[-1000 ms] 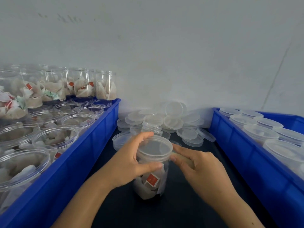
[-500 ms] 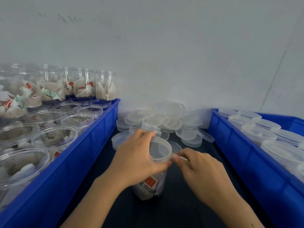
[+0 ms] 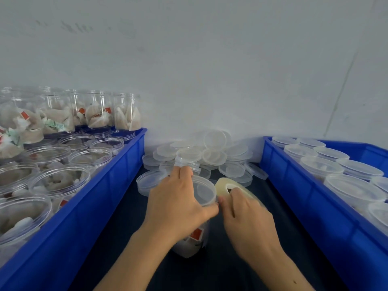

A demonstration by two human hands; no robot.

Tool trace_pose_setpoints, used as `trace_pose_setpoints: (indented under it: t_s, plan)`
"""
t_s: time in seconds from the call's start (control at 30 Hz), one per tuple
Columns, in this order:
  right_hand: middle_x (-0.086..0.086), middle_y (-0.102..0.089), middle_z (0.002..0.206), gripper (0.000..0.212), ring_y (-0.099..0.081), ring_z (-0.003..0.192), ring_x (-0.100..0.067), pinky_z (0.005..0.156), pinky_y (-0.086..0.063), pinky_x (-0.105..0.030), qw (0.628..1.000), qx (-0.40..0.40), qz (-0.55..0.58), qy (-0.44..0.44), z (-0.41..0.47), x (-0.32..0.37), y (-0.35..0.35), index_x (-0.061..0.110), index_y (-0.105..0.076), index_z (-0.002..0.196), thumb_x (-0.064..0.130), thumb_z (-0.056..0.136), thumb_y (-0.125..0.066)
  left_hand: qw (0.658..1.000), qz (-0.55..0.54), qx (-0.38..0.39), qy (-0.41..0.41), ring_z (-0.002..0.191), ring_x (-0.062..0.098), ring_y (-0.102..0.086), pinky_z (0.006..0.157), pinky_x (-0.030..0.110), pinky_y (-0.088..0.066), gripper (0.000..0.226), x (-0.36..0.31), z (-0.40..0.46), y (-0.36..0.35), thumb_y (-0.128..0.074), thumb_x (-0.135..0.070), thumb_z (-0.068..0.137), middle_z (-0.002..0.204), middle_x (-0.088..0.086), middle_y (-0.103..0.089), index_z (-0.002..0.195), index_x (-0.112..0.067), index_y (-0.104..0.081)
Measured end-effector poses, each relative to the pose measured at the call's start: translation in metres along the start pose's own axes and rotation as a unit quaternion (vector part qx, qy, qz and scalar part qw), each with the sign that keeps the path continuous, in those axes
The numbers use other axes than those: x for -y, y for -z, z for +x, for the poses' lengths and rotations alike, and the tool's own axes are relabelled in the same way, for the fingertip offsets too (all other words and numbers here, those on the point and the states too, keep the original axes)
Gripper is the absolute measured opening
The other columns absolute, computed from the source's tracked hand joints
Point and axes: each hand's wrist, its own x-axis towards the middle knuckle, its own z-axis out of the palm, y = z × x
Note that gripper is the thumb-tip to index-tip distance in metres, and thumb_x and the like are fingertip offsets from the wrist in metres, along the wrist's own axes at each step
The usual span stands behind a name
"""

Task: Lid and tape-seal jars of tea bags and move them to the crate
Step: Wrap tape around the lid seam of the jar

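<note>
A clear jar of tea bags (image 3: pixel 194 241) stands on the dark table between two blue crates, with a translucent lid (image 3: pixel 203 191) on top. My left hand (image 3: pixel 178 203) grips the lid and upper jar from the left, fingers curled over the rim, thumb near the right side. My right hand (image 3: pixel 246 215) holds a roll of clear tape (image 3: pixel 225 185) right beside the lid's right edge, fingers through the roll's hole. The tape strip itself is too thin to see.
The left blue crate (image 3: pixel 117 181) holds several open jars of tea bags. On the right, a second blue crate (image 3: pixel 294 185) is filled with several lidded jars. A heap of loose lids (image 3: pixel 210 154) lies against the white wall behind the jar.
My left hand has slid further over the lid. My right hand has lifted, and the tape roll now shows beside the lid's right edge.
</note>
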Motion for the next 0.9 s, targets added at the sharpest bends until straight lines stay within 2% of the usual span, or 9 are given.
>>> trace_pose_setpoints:
  t_s: [0.2,0.37,0.53,0.73,0.9]
  plan:
    - [0.007,-0.047,0.063,0.032,-0.045,0.057,-0.007,0.05,-0.029,-0.022,0.999,-0.043,0.003,-0.014,0.003,-0.001,-0.008,0.026,-0.039,0.076,0.047,0.1,-0.032,0.998,0.002,-0.055,0.001,0.107,0.011,-0.051,0.077,0.024,-0.039,0.08,-0.002,-0.005,-0.01,-0.055,-0.075,0.072,0.123,-0.011,-0.05,0.132,-0.025,-0.038]
    - [0.008,-0.049,0.063,0.026,-0.052,0.061,-0.008,0.062,-0.037,-0.027,0.998,-0.069,0.009,0.002,0.007,0.001,-0.009,0.025,-0.045,0.083,0.045,0.099,-0.036,0.998,0.005,-0.067,-0.007,0.106,0.011,-0.051,0.08,0.025,-0.042,0.078,-0.002,-0.005,-0.01,-0.052,-0.077,0.074,0.122,-0.011,-0.051,0.13,-0.024,-0.04]
    - [0.007,-0.049,0.062,0.027,-0.049,0.058,-0.008,0.054,-0.034,-0.025,0.997,-0.077,0.01,-0.004,0.014,0.001,-0.01,0.024,-0.045,0.078,0.043,0.098,-0.043,0.997,0.002,-0.071,-0.009,0.104,0.011,-0.051,0.08,0.024,-0.041,0.077,-0.002,-0.005,-0.01,-0.049,-0.078,0.073,0.118,-0.01,-0.052,0.127,-0.023,-0.042]
    - [0.008,-0.048,0.064,0.03,-0.046,0.06,-0.007,0.055,-0.036,-0.026,0.997,-0.07,0.016,-0.028,0.022,-0.001,-0.013,0.023,-0.044,0.075,0.042,0.098,-0.043,0.998,0.005,-0.06,-0.011,0.106,0.01,-0.049,0.077,0.021,-0.031,0.074,-0.001,-0.004,-0.01,-0.055,-0.073,0.072,0.119,-0.01,-0.05,0.125,-0.023,-0.041]
    - [0.008,-0.051,0.068,0.031,-0.044,0.059,-0.005,0.05,-0.027,-0.022,0.997,-0.059,0.017,-0.051,0.027,0.001,-0.014,0.024,-0.044,0.076,0.044,0.098,-0.042,0.998,-0.001,-0.057,-0.007,0.102,0.01,-0.049,0.075,0.023,-0.032,0.07,-0.001,-0.004,-0.009,-0.056,-0.07,0.072,0.115,-0.011,-0.05,0.123,-0.024,-0.042]
